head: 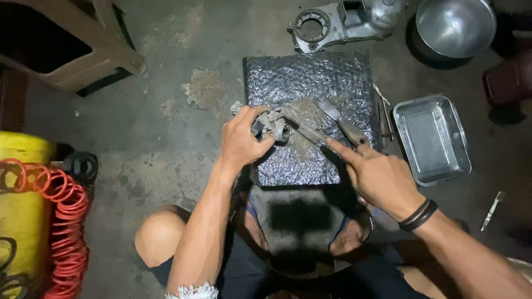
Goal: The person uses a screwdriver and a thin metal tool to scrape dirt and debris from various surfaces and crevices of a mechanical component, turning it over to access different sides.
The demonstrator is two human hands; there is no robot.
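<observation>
My left hand [242, 143] grips a small grimy metal engine part [272, 125] and holds it on a dark bubble-wrap mat [327, 80] laid on the concrete floor. My right hand [377, 174] holds a long rusty tool [310, 132] whose far end sits against that part; the index finger lies straight along the shaft. A flat scraper with a wooden handle [342, 123] rests on the mat just beyond my right fingers. I am crouched, with my knees below the mat.
A rectangular metal tray [433, 138] lies right of the mat, thin tools [383, 113] between them. An engine casing [338, 22] and steel bowl [455, 25] lie beyond. A plastic stool [72, 50], yellow container [22, 210], red coiled hose [69, 221] are left.
</observation>
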